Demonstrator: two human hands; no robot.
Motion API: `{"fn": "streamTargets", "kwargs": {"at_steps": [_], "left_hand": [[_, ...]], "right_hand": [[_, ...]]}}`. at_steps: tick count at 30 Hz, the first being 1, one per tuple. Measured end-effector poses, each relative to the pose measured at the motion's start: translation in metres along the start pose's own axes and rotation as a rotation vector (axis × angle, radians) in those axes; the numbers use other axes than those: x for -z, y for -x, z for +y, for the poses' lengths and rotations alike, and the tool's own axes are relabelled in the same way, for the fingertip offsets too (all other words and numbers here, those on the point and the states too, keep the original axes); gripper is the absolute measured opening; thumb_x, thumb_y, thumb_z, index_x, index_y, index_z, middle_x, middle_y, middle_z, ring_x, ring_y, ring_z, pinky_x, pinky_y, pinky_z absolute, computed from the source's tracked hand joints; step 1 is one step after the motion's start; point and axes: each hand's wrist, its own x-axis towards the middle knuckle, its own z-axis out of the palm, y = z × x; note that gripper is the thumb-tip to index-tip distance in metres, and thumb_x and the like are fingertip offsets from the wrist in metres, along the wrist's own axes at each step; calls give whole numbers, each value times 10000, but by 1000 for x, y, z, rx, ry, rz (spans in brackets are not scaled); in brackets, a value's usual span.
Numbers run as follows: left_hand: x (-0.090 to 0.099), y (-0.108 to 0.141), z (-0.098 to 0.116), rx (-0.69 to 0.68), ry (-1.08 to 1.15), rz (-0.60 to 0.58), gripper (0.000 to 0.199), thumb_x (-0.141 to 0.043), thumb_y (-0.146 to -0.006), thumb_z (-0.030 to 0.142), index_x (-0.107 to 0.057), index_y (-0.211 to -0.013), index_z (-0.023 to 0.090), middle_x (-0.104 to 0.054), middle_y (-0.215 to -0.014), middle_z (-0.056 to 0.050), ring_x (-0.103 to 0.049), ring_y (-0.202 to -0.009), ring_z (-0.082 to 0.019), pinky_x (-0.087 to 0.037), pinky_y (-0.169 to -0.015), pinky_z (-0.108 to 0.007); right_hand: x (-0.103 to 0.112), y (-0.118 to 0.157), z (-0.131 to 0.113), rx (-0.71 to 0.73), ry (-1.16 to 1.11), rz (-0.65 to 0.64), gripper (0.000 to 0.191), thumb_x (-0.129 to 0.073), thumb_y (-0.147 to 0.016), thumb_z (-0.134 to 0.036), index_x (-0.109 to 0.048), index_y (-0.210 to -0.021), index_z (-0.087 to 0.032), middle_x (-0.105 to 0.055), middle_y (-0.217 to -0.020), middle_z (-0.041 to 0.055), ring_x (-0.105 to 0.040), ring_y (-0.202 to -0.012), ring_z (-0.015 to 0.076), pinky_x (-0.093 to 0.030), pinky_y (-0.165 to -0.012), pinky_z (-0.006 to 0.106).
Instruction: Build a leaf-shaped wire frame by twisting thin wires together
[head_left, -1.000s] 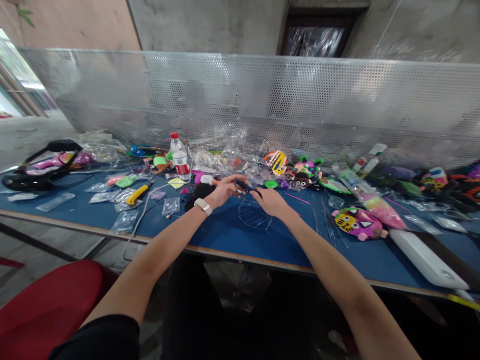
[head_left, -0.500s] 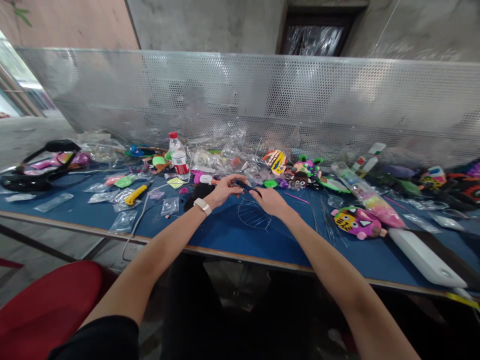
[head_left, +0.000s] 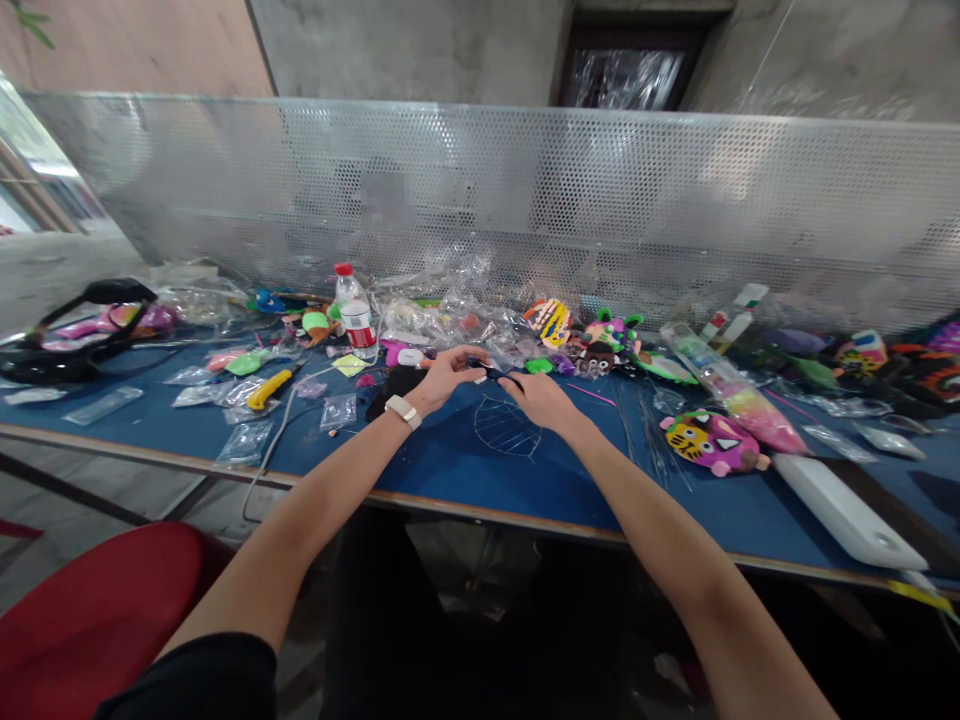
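My left hand [head_left: 447, 382], with a pale watch on its wrist, is raised over the table with thumb and fingers closed on one end of a small dark object. My right hand [head_left: 543, 398] grips the other end of this slim dark object [head_left: 495, 374], too small and dark to name surely. Just below and in front of the hands a thin, pale wire-like outline [head_left: 507, 426] with cross lines lies on the blue table top [head_left: 450, 480]. A black piece [head_left: 390, 392] lies by my left wrist.
A red-capped bottle [head_left: 354, 310] stands left of centre. Left lie a yellow cutter [head_left: 268, 389], a cable and small bags. To the right are a painted mask [head_left: 712, 443], thin strands [head_left: 651, 440] and a white device [head_left: 847, 510]. A perforated metal panel [head_left: 480, 190] runs behind; a red stool [head_left: 112, 620] is lower left.
Both hands stay close together at nearly the same spot. The left fingers have shifted slightly on the dark object, and the view has moved a little.
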Motion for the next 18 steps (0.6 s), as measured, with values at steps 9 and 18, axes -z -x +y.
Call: {"fn": "streamTargets", "kwargs": {"at_steps": [9, 18], "left_hand": [[3, -1, 2, -49, -166, 6, 372, -890, -787, 455, -783, -997, 167, -764, -1073, -101, -675, -974, -220, -519, -881, -361], [3, 2, 12, -258, -497, -57, 224, -720, -956, 405, -778, -1063, 216, -720, -1250, -124, -670, -1174, -263, -497, -929, -390]], "right_hand": [[0, -1, 2, 7, -23, -9, 454, -370, -1164, -442, -748, -1175, -190, -818, -1056, 104, -758, -971, 252, -436, -793, 291], [0, 0, 4, -3, -3, -9, 489, -361, -1162, -475, -752, -1097, -190, -816, -984, 101, -764, -934, 248, -436, -779, 288]]}}
